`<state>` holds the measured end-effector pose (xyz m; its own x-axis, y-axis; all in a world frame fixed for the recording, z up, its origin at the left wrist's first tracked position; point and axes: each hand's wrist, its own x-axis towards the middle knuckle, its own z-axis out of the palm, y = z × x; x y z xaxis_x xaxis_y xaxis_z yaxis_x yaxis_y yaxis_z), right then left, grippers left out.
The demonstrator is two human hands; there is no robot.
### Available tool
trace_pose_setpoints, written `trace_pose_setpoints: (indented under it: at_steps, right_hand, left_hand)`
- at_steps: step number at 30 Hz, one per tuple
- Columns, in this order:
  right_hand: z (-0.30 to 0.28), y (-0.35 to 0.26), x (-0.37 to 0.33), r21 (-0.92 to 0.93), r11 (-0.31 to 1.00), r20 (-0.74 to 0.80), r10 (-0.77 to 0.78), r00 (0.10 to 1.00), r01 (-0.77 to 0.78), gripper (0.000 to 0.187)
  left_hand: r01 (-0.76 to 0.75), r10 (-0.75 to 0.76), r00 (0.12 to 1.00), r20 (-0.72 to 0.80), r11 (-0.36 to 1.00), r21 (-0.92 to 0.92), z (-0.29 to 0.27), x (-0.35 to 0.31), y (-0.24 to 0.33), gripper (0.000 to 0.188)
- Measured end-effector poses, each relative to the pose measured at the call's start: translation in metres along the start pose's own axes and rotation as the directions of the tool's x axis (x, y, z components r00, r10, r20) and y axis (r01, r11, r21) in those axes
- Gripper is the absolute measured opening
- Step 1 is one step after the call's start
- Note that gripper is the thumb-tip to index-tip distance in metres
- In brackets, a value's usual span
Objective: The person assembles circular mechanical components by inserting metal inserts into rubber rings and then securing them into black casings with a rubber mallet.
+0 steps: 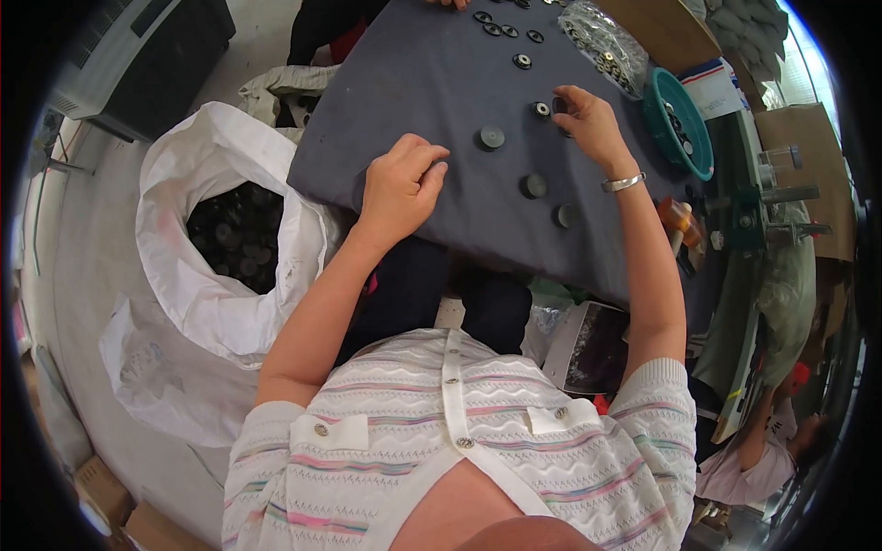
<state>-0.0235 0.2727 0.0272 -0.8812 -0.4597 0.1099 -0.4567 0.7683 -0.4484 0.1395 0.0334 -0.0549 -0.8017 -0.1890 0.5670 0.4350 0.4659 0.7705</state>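
Observation:
My right hand (588,127) reaches over the dark grey tabletop, thumb and forefinger closed on a small black round part (559,106). Just left of those fingertips lies a black round piece with a metal ring in it (541,109). My left hand (402,185) rests at the near left of the table, loosely curled, with a gap between thumb and forefinger and nothing visible there. To its right sits a thick dark grey disc (491,138). Two more such discs, a middle one (533,185) and a nearer one (565,216), lie toward the table's front edge.
Several black rings (509,30) lie at the far side, where another person's hand (450,3) shows. A clear bag of metal rings (602,46) and a teal basin (695,151) stand right. A white sack (165,174) of black discs is left. Metal equipment (749,220) stands right.

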Motion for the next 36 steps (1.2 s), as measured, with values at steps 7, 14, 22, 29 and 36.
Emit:
trace_pose_setpoints:
  at_steps: [7, 14, 22, 29, 36]
  right_hand:
    - [0.014, 0.008, 0.017, -0.224, 0.969, 0.112, -0.083, 0.99, 0.107, 0.037]
    - [0.013, 0.005, 0.029, -0.339, 0.928, 0.195, -0.093, 0.976, 0.156, 0.036]
    - [0.016, -0.011, 0.045, -0.413, 0.878, 0.326, -0.106, 0.939, 0.242, 0.035]
    - [0.012, 0.01, 0.023, -0.454, 0.826, 0.268, -0.231, 0.935, 0.334, 0.028]
    - [0.025, -0.043, -0.023, -0.361, 0.884, 0.283, -0.201, 0.938, 0.298, 0.04]
  left_hand:
    - [-0.003, 0.004, 1.0, -0.011, 1.0, 0.018, 0.002, -0.001, -0.002, 0.01]
    - [-0.004, 0.004, 1.0, -0.011, 1.0, 0.006, 0.005, 0.001, -0.003, 0.009]
    - [0.021, -0.019, 0.999, -0.037, 0.998, 0.059, -0.006, -0.003, -0.002, 0.009]
    - [-0.1, 0.088, 0.982, -0.166, 0.993, -0.063, -0.017, -0.012, -0.005, 0.012]
    - [0.292, -0.171, 0.949, -0.265, 0.796, 0.53, -0.175, -0.066, -0.069, 0.017]
